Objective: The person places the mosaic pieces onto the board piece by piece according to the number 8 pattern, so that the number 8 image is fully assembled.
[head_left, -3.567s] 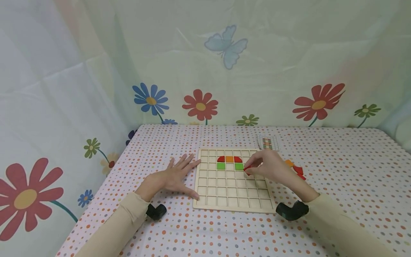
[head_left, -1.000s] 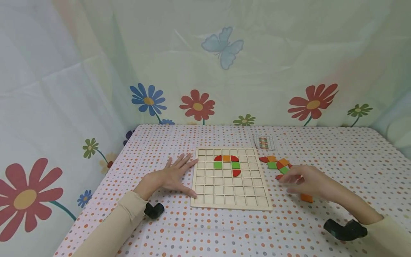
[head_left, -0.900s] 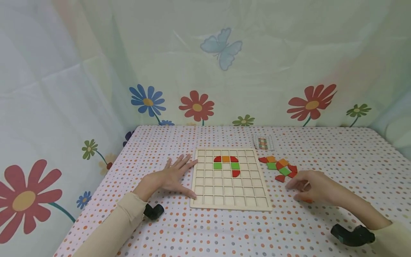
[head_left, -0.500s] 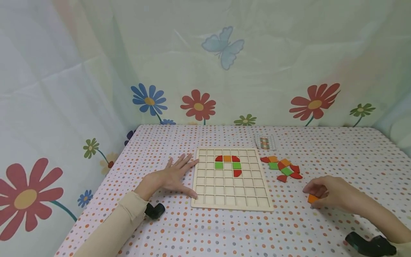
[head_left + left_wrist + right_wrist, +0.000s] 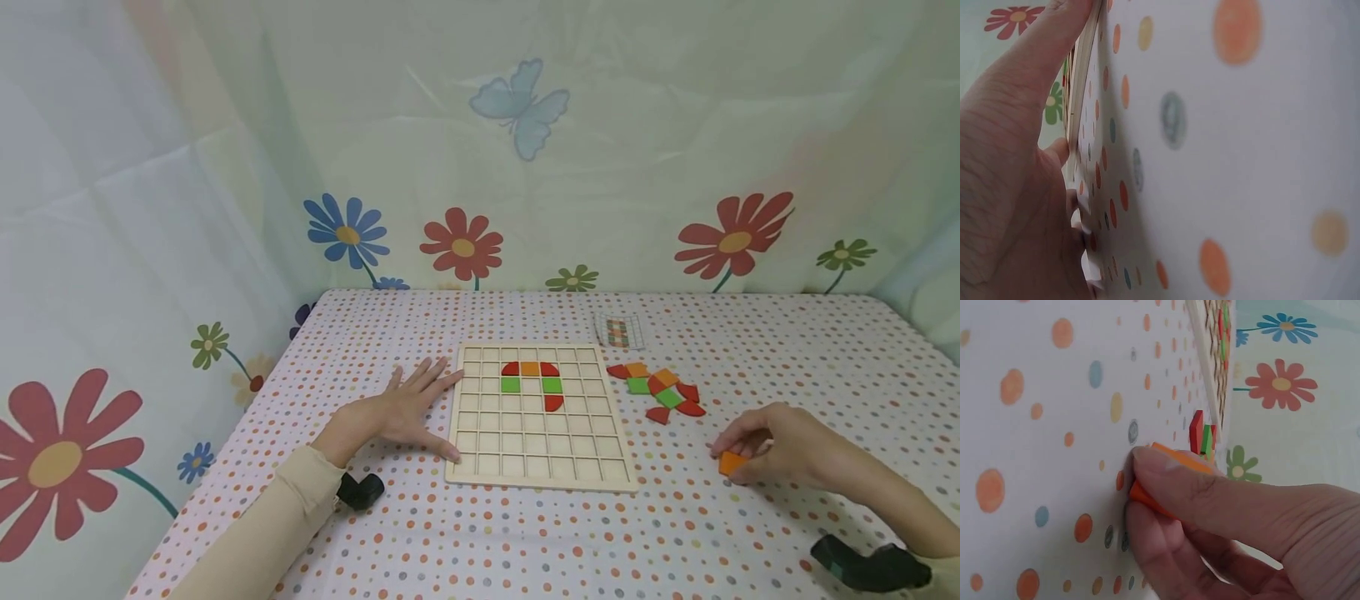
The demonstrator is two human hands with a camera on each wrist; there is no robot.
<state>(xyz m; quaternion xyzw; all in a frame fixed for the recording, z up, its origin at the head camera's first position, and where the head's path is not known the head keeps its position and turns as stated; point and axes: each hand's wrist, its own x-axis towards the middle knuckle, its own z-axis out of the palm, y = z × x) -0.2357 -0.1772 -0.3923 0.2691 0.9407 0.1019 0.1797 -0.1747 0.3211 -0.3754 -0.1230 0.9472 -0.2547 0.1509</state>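
Head view: the orange tile (image 5: 730, 463) was pinched by the right hand (image 5: 783, 446) low at the worktop (image 5: 525, 546), right of the board (image 5: 519, 447), whose edge was touched by the spread left hand (image 5: 401, 415), and the tile could be dropped if held too loosely.

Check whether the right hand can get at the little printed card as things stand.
Probably not straight away: the right hand pinches an orange tile, though only low loose tiles lie between it and the card.
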